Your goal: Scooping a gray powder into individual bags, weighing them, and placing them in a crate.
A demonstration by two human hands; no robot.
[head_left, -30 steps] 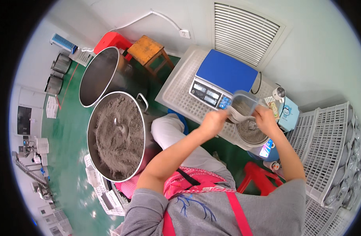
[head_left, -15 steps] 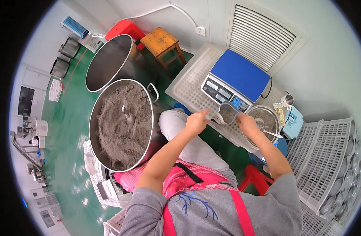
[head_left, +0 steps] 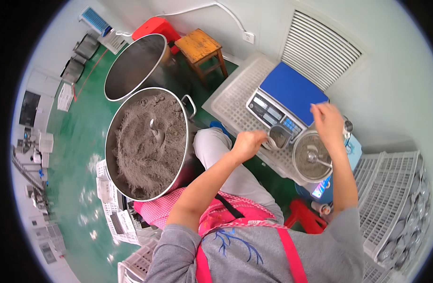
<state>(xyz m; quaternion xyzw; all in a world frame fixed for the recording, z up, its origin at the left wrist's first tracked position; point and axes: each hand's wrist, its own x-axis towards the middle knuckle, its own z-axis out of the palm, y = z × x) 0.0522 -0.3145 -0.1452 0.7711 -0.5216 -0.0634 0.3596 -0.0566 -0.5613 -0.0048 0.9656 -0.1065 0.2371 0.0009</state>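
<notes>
A grey see-through cup (head_left: 279, 134) with grey-brown powder inside is held in my left hand (head_left: 249, 143), its fingers closed at the cup's pale near side. My right hand (head_left: 328, 121) is raised by the right edge of a blue-topped digital scale (head_left: 292, 89). Its fingers are curled together, and whatever they hold, if anything, cannot be made out. Below that hand a round metal bowl (head_left: 297, 166) holds more powder, with a metal spoon (head_left: 312, 156) resting in it. At my left stands a large steel pot (head_left: 109, 153) heaped with powder (head_left: 148, 141), a scoop (head_left: 155, 129) stuck in it.
The scale rests on a white perforated crate (head_left: 235, 96). Behind the full pot is another steel pot (head_left: 136, 66), next to a wooden stool (head_left: 198, 45). White baskets (head_left: 386, 198) with silvery packs stand at right. A phone (head_left: 321, 187) lies near the bowl.
My right hand has let go of the cup and moved up and right, past the bowl. My left hand keeps the cup, now slightly farther right in the picture. The view has shifted a little.
</notes>
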